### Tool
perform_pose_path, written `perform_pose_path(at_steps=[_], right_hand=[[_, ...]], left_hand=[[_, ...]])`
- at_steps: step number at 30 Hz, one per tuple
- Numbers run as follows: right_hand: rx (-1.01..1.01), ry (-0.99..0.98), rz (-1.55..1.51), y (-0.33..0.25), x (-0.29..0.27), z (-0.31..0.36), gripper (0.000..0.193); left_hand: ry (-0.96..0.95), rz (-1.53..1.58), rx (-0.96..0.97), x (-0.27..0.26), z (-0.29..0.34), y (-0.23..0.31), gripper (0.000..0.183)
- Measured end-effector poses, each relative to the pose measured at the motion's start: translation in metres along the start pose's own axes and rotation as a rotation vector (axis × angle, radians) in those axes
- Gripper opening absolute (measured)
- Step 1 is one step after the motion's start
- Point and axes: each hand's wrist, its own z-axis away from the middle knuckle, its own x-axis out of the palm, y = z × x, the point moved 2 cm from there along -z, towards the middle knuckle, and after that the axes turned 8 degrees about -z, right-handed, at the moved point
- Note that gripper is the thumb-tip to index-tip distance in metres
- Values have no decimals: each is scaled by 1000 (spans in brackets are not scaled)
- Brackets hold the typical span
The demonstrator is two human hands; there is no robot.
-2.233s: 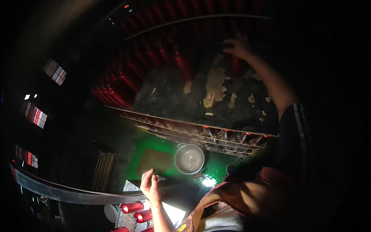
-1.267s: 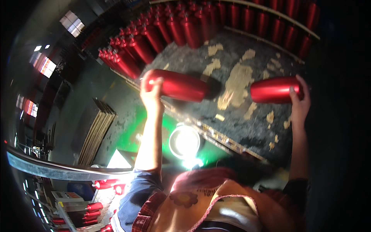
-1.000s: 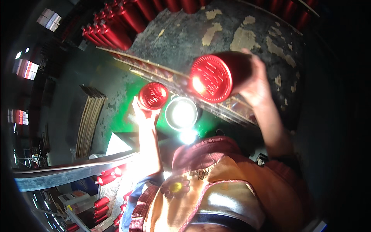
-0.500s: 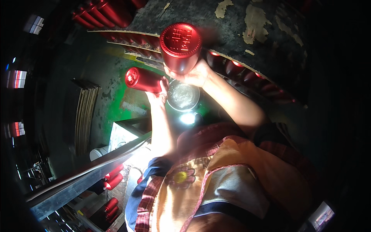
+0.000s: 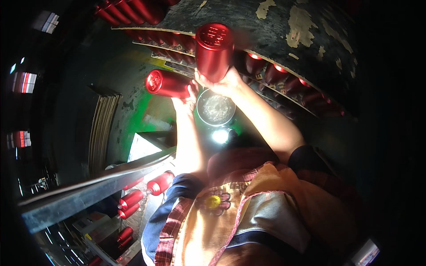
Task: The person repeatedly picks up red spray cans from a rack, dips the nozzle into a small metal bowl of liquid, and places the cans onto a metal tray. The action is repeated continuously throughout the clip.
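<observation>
My right hand [image 5: 224, 83] is closed round the lower end of a glossy red metal bottle [image 5: 214, 57]. Its flat base with raised marks points up and away from me. In my left hand [image 5: 186, 98] lies a second red bottle [image 5: 171, 84], tilted sideways, its embossed base toward the left. The fingers wrap its near end, and the neck is hidden by the hand. The two bottles are apart. Below and between my forearms sits a round, shiny metal-rimmed pan [image 5: 216, 107], with a bright light [image 5: 220, 135] just nearer to me.
Ahead is a dark, paint-worn board [image 5: 275, 31] over shelves of red bottles [image 5: 276, 73]. More bottles [image 5: 126, 13] stand at its far left. A metal rail [image 5: 97, 188] crosses the lower left, with red bottles [image 5: 131, 200] beyond it. Flat sheets [image 5: 104, 128] lean at left.
The right-hand bottle has tipped, so more of its side shows and less of its base. The whole view has shifted slightly. Both hands keep their bottles.
</observation>
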Motion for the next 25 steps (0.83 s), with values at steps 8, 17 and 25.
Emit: perform_pose_path(at_steps=[8,17,25], right_hand=[[441,-305,-206,17,-66,71,58],[655,10,-182,85,-206,160,61],[695,-17,336,219,-297,156,59]], left_hand=[[-278,-362,377,-2,161,-117,51],[58,-762,629,-105,397,-215,40],[858,-803,1163,-224,680,-216,35]])
